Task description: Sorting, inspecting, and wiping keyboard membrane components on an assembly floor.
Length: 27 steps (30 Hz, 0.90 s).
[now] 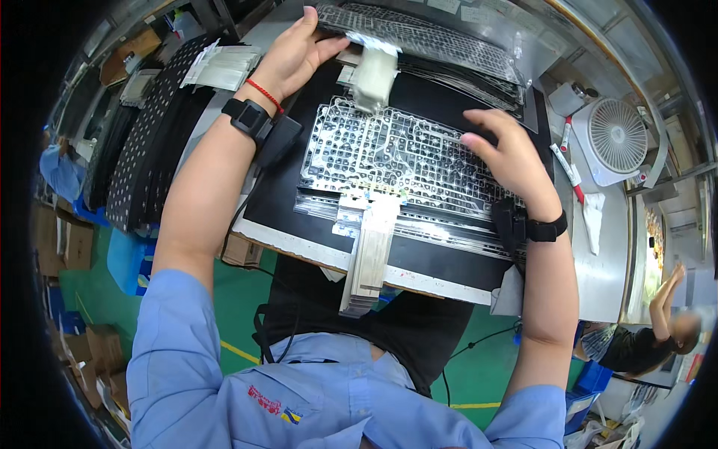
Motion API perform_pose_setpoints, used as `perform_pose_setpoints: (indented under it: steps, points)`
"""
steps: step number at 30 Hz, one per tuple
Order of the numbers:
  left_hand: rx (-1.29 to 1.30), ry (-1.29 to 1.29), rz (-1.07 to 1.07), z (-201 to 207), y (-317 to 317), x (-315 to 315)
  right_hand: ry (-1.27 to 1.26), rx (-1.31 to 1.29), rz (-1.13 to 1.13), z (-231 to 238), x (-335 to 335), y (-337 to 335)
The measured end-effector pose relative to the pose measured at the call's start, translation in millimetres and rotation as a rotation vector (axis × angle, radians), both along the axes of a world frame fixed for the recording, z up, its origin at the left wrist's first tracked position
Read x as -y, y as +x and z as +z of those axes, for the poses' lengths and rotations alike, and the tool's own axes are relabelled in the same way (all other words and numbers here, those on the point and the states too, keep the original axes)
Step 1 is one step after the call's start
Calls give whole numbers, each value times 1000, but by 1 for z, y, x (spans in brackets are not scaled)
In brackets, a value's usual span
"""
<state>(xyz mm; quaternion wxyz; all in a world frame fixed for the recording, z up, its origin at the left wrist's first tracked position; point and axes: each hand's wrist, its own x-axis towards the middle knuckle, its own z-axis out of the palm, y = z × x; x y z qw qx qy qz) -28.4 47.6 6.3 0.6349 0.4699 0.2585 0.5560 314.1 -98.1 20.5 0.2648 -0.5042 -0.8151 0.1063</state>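
Note:
A stack of clear keyboard membrane sheets (404, 150) with dark printed circuit patterns lies before me on a black work mat. Its pale ribbon tails (370, 254) hang together over the near table edge. Behind it, another pile of patterned sheets (441, 45) carries a blurred, whitish tail (375, 78) pointing toward me. At that pile's left edge is my left hand (295, 56), thumb and fingers apart, with no clear grip on a sheet. My right hand (512, 153) hovers over the right end of the nearer stack, its fingers spread and nothing in them.
Black racks with white dots (153, 127) and bundles of pale strips (223, 66) stand left. On the right are a white fan (615, 138), markers (568, 172) and a crumpled white cloth (594, 221). Another person (643, 337) is at the far right. Cables hang below the table.

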Motion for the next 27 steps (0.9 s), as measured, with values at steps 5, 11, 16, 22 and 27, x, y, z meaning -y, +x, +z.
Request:
perform_pose_setpoints:
  steps: [5, 11, 16, 22, 27]
  points:
    - [19, 48, 83, -13, 0, -11, -214, 20, -27, -3, 3, -12]
    - [-370, 60, 399, -7, 2, -6, -178, 17, -4, -6, 5, -14]
    - [-578, 280, 601, -8, -22, -13, -12, -1, 28, -1, 4, -16]
    - [13, 160, -700, 13, 3, 33, -175, -260, -23, 1, -1, 1]
    - [-92, 189, -737, 10, 26, 52, -227, -287, -60, -15, -15, 20]
